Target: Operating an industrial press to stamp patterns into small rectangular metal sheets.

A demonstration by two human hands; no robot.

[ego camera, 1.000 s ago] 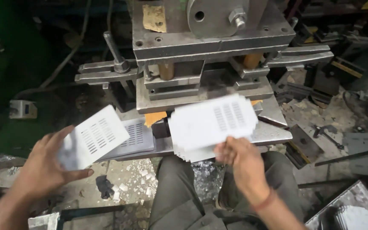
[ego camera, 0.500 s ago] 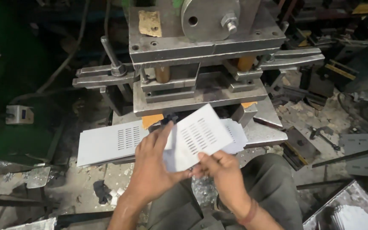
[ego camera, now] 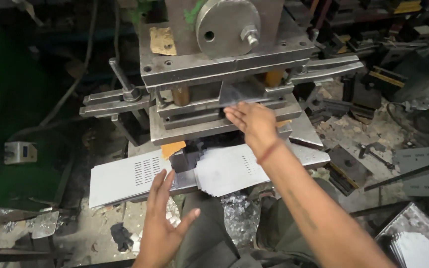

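Between the upper and lower blocks of a steel press (ego camera: 214, 74), the right hand (ego camera: 251, 121) is shown reaching forward, fingers extended and held close together, fingertips laid on a thin metal sheet (ego camera: 247, 94) resting in the die gap. Whether the sheet is pinched cannot be told. The left hand (ego camera: 162, 218) is held open and spread, palm down, touching nothing, just in front of a perforated white sheet (ego camera: 125, 178) lying flat on the press bed. A stack of similar slotted sheets (ego camera: 229, 171) is seen beneath the right forearm, overhanging the bed edge above the knees.

Risk is judged greatest at the die gap: fingertips lie at its mouth, and any descent of the upper block would trap them. Cuts from sheet edges are also possible, and the overhanging stack could be nudged off by the forearm.

Open room is limited: clamp arms (ego camera: 120, 97) project at both sides, scrap covers the floor, and free space remains mainly toward the body.
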